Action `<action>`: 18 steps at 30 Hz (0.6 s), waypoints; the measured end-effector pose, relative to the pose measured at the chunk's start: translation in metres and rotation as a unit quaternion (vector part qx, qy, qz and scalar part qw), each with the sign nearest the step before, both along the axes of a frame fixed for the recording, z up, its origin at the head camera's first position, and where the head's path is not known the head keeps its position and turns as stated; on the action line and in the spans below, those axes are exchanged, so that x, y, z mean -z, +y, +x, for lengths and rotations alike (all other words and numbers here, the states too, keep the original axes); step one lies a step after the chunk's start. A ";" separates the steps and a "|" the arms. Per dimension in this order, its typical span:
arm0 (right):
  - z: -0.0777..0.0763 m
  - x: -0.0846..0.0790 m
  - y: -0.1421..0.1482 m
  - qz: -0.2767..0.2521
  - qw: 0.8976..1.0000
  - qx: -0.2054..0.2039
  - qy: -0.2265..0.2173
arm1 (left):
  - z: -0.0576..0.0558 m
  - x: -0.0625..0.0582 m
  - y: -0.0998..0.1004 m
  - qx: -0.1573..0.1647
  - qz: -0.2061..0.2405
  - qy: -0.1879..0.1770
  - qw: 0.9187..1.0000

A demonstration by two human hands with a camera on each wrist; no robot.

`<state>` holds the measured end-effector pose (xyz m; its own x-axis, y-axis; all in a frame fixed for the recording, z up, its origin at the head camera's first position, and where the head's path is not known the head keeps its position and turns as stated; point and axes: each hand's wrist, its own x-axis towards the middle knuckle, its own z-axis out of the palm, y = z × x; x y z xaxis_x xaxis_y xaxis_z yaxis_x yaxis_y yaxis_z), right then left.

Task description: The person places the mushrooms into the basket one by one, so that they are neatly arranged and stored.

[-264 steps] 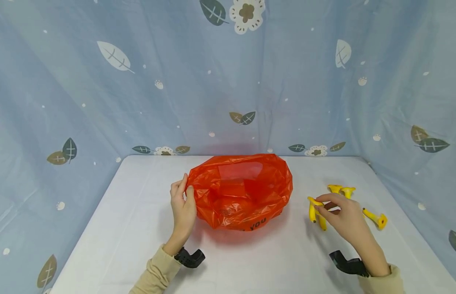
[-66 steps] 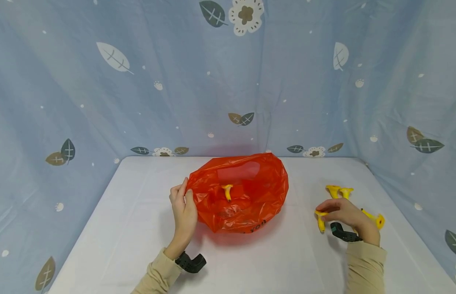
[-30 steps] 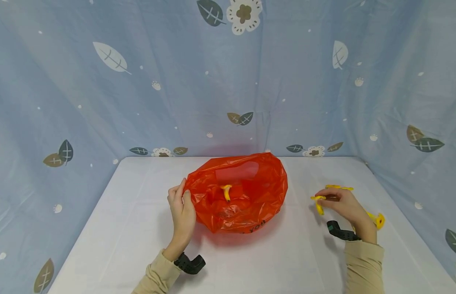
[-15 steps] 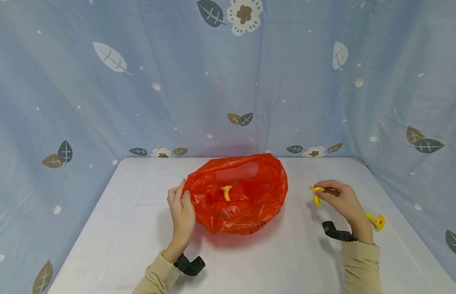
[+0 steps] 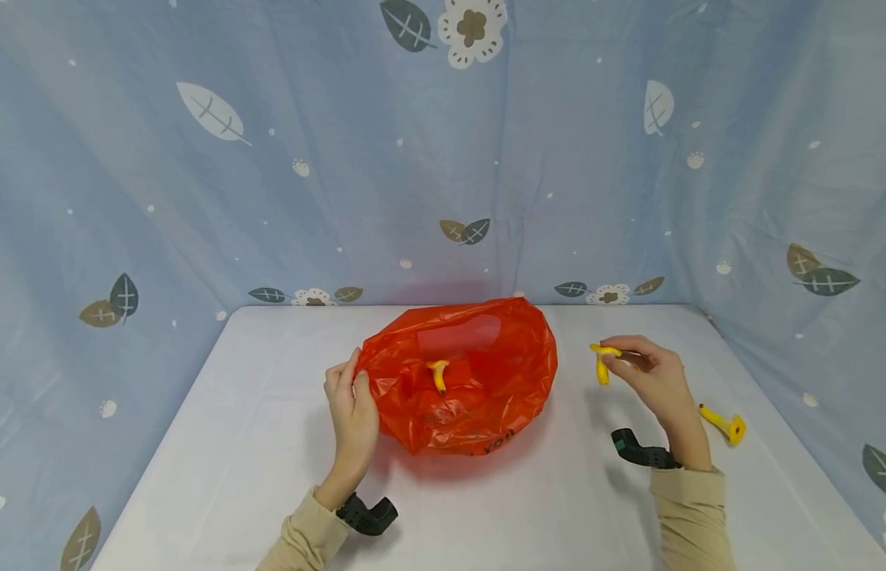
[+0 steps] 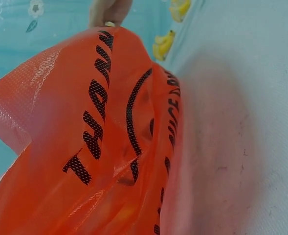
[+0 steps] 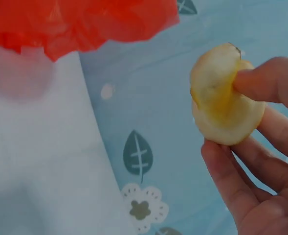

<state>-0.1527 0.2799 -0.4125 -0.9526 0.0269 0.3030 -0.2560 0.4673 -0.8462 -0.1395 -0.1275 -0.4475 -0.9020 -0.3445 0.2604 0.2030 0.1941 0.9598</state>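
Note:
A red plastic bag (image 5: 528, 373) stands with its mouth facing me on the table. My left hand (image 5: 353, 412) holds the left side of its rim between thumb and fingers. One yellow trumpet-shaped mushroom (image 5: 439, 376) lies inside the bag. To the right of the bag, my right hand (image 5: 653, 381) pinches another yellow mushroom (image 5: 603, 373) above the table, stem hanging down. In the right wrist view this mushroom's flared pale cap (image 7: 227, 110) shows between thumb and fingers. A further mushroom (image 5: 731, 428) lies on the table at the right.
The white table (image 5: 221, 444) ends at a blue patterned curtain (image 5: 285, 190) behind and at both sides. In the left wrist view, yellow pieces (image 6: 163, 45) show beyond the bag, whose printed side (image 6: 95, 147) fills much of that view.
A mushroom has come to lie in the bag since the oldest frame. My right hand took hold of another and carried it up and left. The left hand has kept its grip.

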 end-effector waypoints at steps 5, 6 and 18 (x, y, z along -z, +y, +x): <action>0.001 -0.006 -0.010 -0.027 0.999 -0.017 0.033 | 0.001 0.000 -0.001 -0.001 -0.003 0.000 1.000; 0.001 -0.008 -0.012 -0.028 0.999 -0.022 0.039 | 0.001 0.000 -0.001 -0.002 -0.003 0.000 1.000; -0.006 -0.046 -0.039 -0.009 0.995 -0.051 0.081 | -0.001 0.002 -0.002 -0.002 -0.001 0.007 1.000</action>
<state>-0.1591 0.2408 -0.3667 -0.8892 -0.0616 0.4534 -0.4357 0.4171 -0.7976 -0.1403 -0.1296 -0.4490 -0.8966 -0.3482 0.2737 0.2155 0.1969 0.9564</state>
